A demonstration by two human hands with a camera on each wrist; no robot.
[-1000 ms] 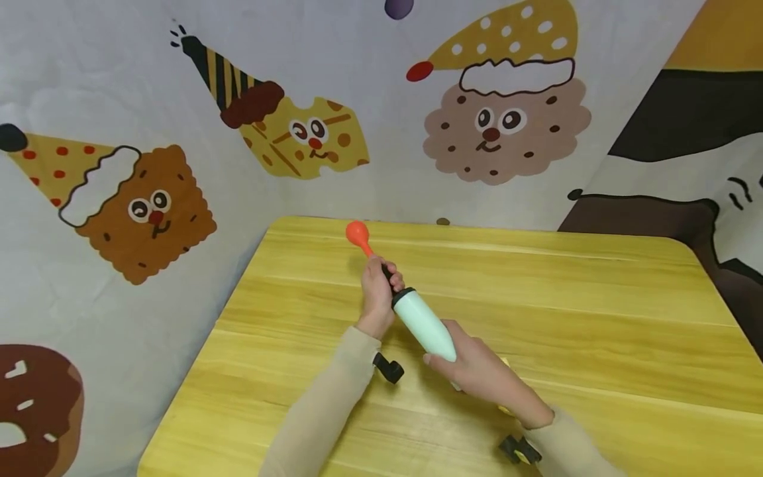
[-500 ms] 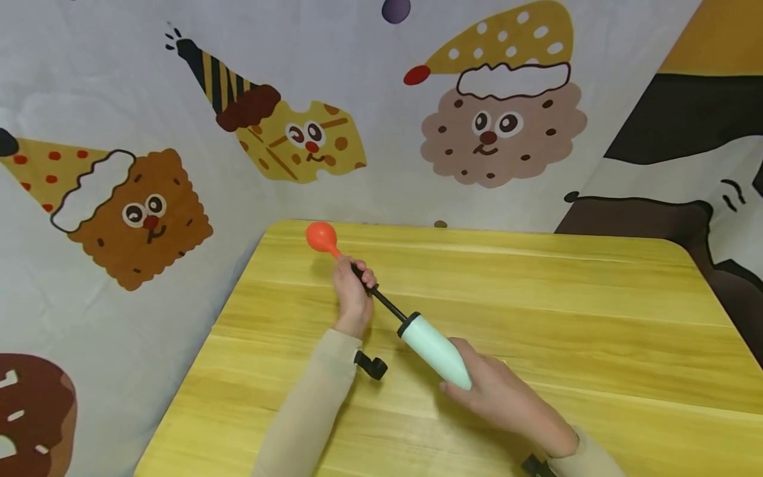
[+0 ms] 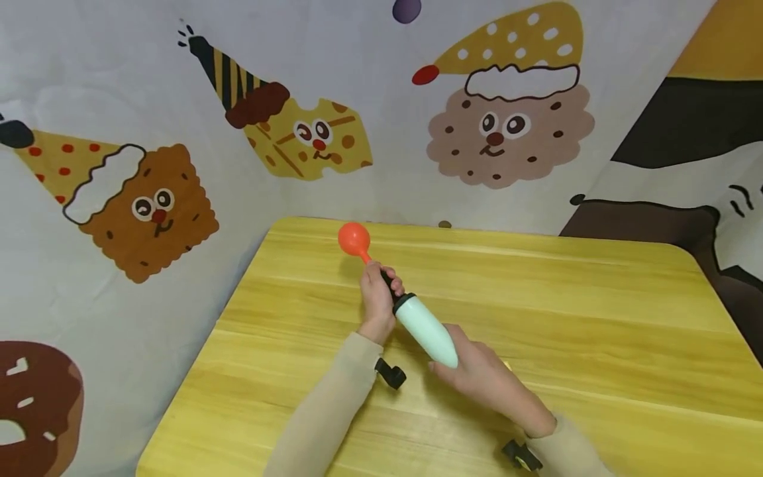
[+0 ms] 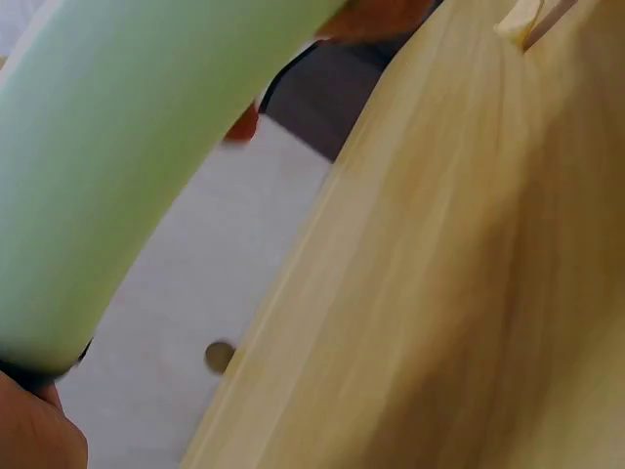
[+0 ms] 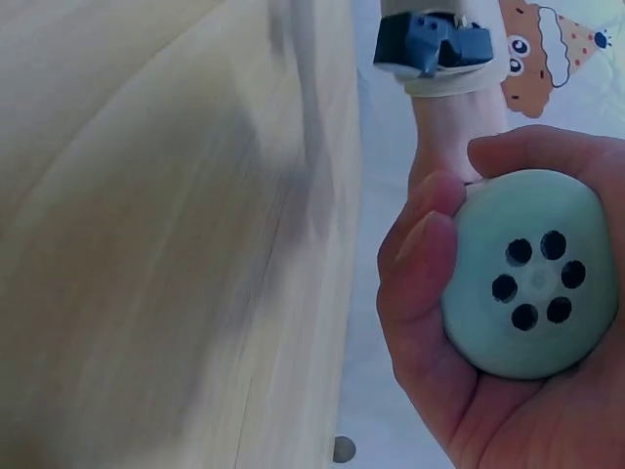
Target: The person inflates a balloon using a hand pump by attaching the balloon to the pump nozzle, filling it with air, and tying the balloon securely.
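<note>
One printed cloth (image 3: 381,40) rises behind the one worktop (image 3: 596,318), whose near edge the head view cuts off; wood runs broad to my right, narrower to my left; one mint pump (image 3: 426,330) slants over its middle, the end hidden there by my right hand (image 3: 483,381), fingers curled round it; my left hand (image 3: 377,298) grips its one black handle (image 3: 388,281); beyond it one red balloon (image 3: 354,238) sits near the far edge, neck partly covered; one yellow bit (image 3: 508,366) is too hidden to identify; six dark holes (image 5: 519,252) pit the pump's end.
</note>
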